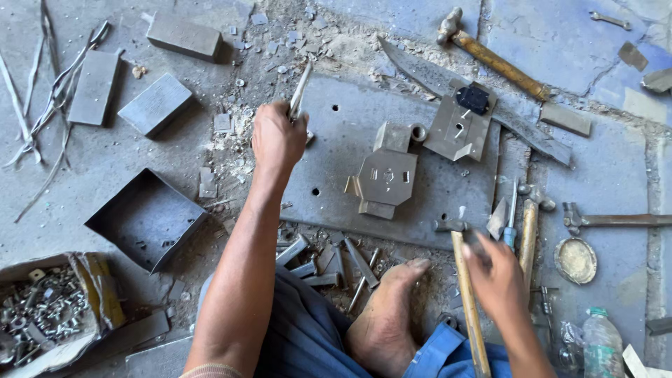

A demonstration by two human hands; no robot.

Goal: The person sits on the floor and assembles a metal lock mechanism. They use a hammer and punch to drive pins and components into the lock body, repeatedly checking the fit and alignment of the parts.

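Observation:
My left hand [277, 137] grips a slim metal rod [301, 89] that sticks up and away from my fist, at the left edge of a flat steel plate [350, 150] with small holes. My right hand [495, 274] hovers over the wooden handle of a hammer [465, 294] lying at the plate's near right corner; its fingers are blurred and curl toward the handle. On the plate lie a folded metal lock body [386, 178] and a second one with a black insert [462, 120]. My bare foot [389, 315] rests below the plate.
An open metal box [147, 218] and a torn carton of bolts and nuts [49, 311] sit at the left. Steel blocks [155, 103] lie at the top left. Another hammer [490, 57], a round tin lid [575, 260] and a plastic bottle [602, 344] lie to the right.

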